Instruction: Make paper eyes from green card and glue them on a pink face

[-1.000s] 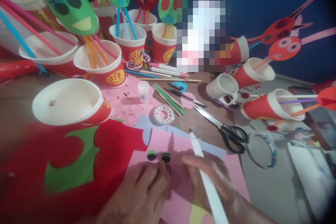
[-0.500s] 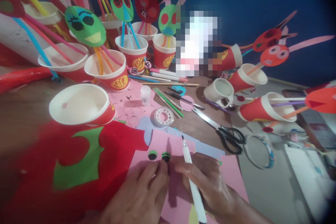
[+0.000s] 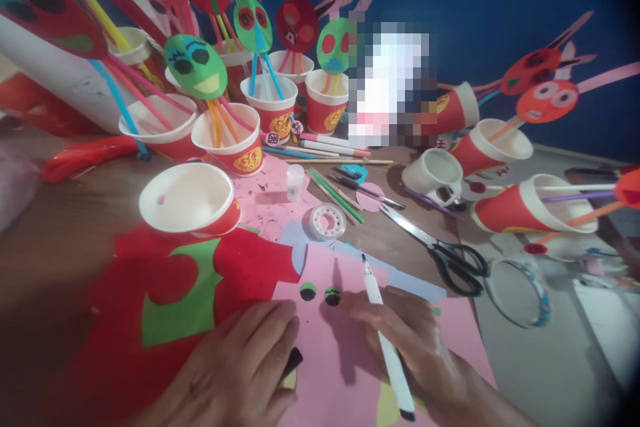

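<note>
In the head view, my right hand (image 3: pixel 400 327) grips a white marker (image 3: pixel 389 347) with its black tip pointing up and away. That hand's fingertips are beside a small green-and-black paper circle (image 3: pixel 333 295). A second such circle (image 3: pixel 308 291) lies to its left. Both rest on a pink paper sheet (image 3: pixel 320 340). My left hand (image 3: pixel 240 360) is at the sheet's left edge, fingers curled, and a black marker cap (image 3: pixel 294 361) pokes out between its fingers and thumb. Left of it are a green paper scrap (image 3: pixel 175 320) and red paper (image 3: pixel 250 257).
Scissors (image 3: pixel 435 250), a tape roll (image 3: pixel 327 221), a white mug (image 3: pixel 433 177) and a bangle (image 3: pixel 523 293) lie beyond and to the right. An unfilled paper cup (image 3: pixel 187 197) stands back left. Several cups with paper-faced straw puppets (image 3: pixel 196 67) line the back.
My left hand has drawn back from the circles towards the lower left, and the black cap now shows. The right hand stays near the circles with the marker. The view has shifted slightly left.
</note>
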